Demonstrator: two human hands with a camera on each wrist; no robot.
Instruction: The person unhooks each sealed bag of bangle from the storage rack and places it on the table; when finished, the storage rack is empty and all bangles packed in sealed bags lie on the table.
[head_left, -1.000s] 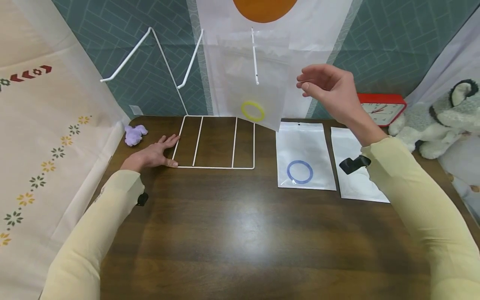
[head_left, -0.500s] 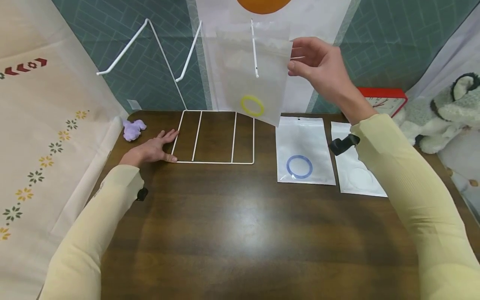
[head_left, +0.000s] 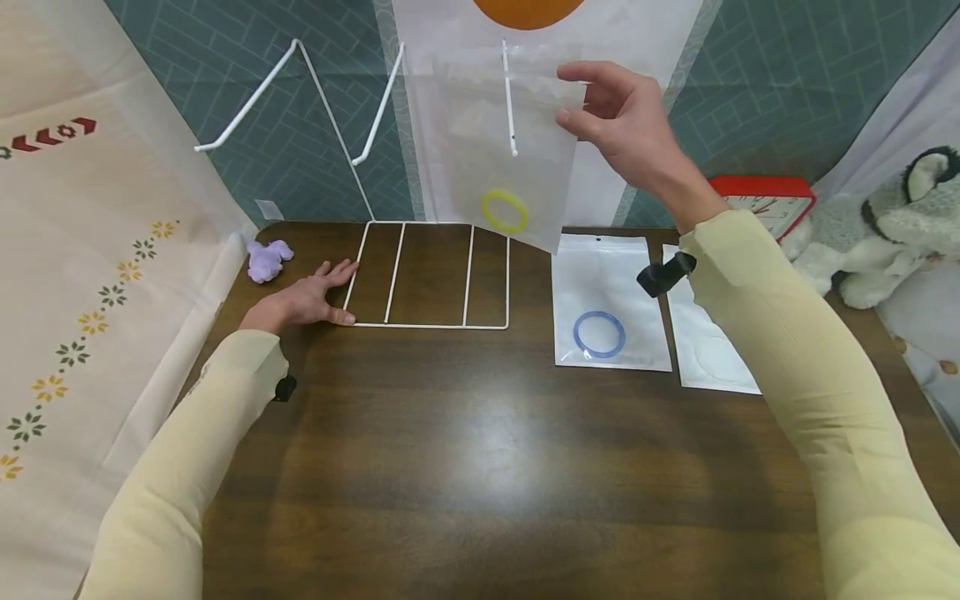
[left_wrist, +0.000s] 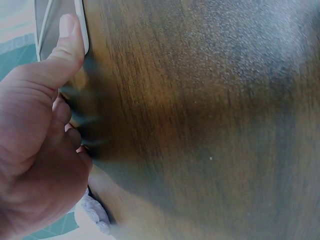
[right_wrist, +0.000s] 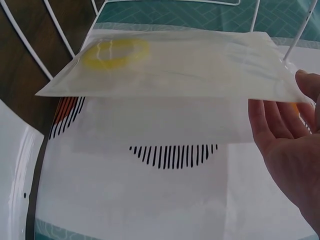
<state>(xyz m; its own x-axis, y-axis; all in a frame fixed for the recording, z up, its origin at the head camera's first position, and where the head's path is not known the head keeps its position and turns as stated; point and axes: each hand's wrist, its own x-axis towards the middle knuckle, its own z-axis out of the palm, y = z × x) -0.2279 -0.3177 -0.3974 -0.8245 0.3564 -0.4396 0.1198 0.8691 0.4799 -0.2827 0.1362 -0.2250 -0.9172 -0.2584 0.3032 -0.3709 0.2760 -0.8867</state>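
My left hand rests at the left end of the white wire rack's base, fingers stretched out. Its thumb lies on the front left corner of that base, as the left wrist view also shows. A translucent zip bag with a yellow ring in it hangs at the rack's right-hand prong. At the bag's upper right edge is my right hand, thumb and index finger spread apart. In the right wrist view several fingers pass behind the bag's edge, with the thumb on the other side.
Two more bags lie on the table: one with a blue ring, one whitish bag partly behind my right sleeve. A red clock and a plush toy stand at right. A purple plush piece lies at left.
My right hand has moved left from beside the hanging bag to its edge, and its thumb and index finger now overlap the bag. The left hand stays on the rack base.
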